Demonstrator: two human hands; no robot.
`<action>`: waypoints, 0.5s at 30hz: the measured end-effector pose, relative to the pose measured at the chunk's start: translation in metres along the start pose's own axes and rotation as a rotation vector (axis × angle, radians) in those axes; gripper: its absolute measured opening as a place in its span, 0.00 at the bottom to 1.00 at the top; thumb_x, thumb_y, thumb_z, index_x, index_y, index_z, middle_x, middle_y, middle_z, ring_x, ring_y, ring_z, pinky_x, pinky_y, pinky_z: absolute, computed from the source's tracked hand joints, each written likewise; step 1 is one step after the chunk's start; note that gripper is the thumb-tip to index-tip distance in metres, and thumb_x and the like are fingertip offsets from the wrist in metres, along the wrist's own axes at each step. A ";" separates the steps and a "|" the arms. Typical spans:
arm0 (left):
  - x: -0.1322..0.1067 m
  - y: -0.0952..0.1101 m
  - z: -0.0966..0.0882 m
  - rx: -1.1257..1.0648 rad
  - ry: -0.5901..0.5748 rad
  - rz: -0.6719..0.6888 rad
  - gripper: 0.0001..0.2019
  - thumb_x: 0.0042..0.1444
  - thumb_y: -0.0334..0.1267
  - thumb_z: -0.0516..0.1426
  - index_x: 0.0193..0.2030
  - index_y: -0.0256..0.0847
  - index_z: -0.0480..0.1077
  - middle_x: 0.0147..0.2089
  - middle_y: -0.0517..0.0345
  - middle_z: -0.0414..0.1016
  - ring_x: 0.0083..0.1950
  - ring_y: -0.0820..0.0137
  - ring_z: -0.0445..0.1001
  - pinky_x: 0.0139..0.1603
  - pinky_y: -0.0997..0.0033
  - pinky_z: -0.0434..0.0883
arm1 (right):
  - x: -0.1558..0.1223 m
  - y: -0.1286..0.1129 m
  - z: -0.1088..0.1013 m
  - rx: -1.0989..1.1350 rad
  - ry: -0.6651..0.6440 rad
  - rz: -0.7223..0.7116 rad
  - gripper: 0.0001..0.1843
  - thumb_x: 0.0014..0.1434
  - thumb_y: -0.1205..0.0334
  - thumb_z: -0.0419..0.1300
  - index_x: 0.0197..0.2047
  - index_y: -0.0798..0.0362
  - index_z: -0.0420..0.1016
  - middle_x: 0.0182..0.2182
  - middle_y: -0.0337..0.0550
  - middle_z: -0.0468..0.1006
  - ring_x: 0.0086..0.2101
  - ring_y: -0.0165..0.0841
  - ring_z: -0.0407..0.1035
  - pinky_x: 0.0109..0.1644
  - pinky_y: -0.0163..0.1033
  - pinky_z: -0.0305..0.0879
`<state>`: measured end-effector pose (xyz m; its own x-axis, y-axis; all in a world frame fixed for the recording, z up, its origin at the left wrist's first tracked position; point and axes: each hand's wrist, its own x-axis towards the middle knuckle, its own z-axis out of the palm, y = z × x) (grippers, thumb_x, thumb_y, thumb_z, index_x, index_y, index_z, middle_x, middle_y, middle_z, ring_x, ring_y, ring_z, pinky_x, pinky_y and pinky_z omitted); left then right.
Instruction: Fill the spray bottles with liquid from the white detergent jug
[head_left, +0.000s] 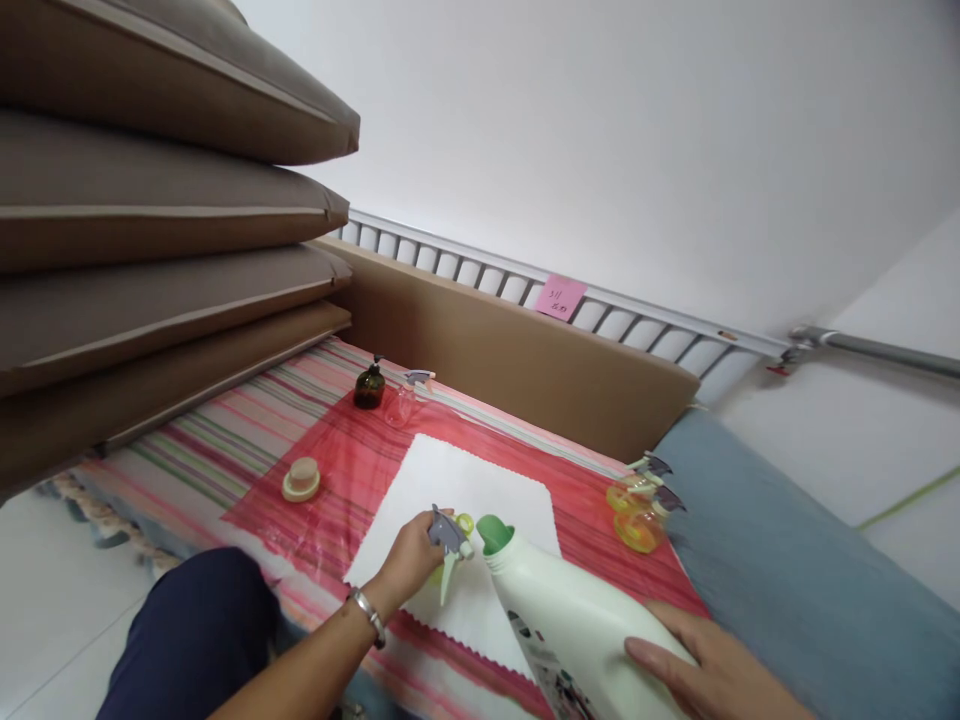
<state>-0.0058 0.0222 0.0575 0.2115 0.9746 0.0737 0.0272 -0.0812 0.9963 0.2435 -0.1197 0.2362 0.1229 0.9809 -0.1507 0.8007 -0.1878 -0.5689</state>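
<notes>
So, the small spray bottle (448,540) with the grey trigger head is in the left hand (411,562), fingers curled tight round it, held just over the white cloth (480,478). The right hand (705,665) is wrapped around the lower body of a big white bottle (577,620), fingers laid long along its side. That bottle is tipped over, and its green spout (495,535) sits right beside the sprayer. The cloth lies on a red sheet (337,470). On the sheet's far edge sit a brown pump bottle (369,385) and a clear sprayer (405,400), with a round lid (301,480) to the left and two yellow sprayers (637,510) to the right. Brown cushions (150,220) are stacked on the left.
</notes>
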 end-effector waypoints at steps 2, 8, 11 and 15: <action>0.000 0.000 0.000 0.008 -0.004 0.016 0.22 0.40 0.29 0.61 0.47 0.34 0.72 0.47 0.47 0.78 0.44 0.62 0.75 0.48 0.66 0.70 | 0.003 -0.007 -0.003 -0.019 -0.111 0.013 0.26 0.46 0.37 0.56 0.32 0.52 0.77 0.27 0.44 0.79 0.21 0.35 0.71 0.16 0.32 0.62; -0.001 0.001 -0.001 0.033 -0.003 0.037 0.21 0.41 0.30 0.60 0.46 0.37 0.73 0.47 0.50 0.78 0.46 0.62 0.76 0.50 0.66 0.69 | 0.017 -0.014 -0.007 -0.092 -0.133 -0.042 0.23 0.49 0.39 0.56 0.32 0.51 0.76 0.31 0.44 0.80 0.26 0.37 0.72 0.17 0.31 0.62; -0.001 0.002 -0.001 0.047 -0.002 0.039 0.22 0.42 0.31 0.60 0.47 0.37 0.72 0.45 0.51 0.79 0.45 0.62 0.76 0.49 0.66 0.69 | 0.020 -0.016 -0.009 -0.125 -0.162 -0.054 0.22 0.49 0.39 0.56 0.31 0.50 0.76 0.29 0.43 0.80 0.23 0.35 0.71 0.17 0.32 0.62; -0.001 0.000 -0.002 0.060 -0.009 0.047 0.21 0.42 0.30 0.59 0.47 0.37 0.72 0.46 0.51 0.78 0.45 0.62 0.76 0.48 0.67 0.69 | 0.018 -0.028 -0.014 -0.147 -0.157 -0.070 0.22 0.49 0.39 0.56 0.26 0.49 0.76 0.24 0.42 0.78 0.21 0.35 0.69 0.17 0.33 0.63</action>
<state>-0.0075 0.0217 0.0578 0.2223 0.9676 0.1200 0.0752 -0.1397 0.9873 0.2318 -0.0957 0.2608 -0.0196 0.9693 -0.2450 0.8823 -0.0985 -0.4602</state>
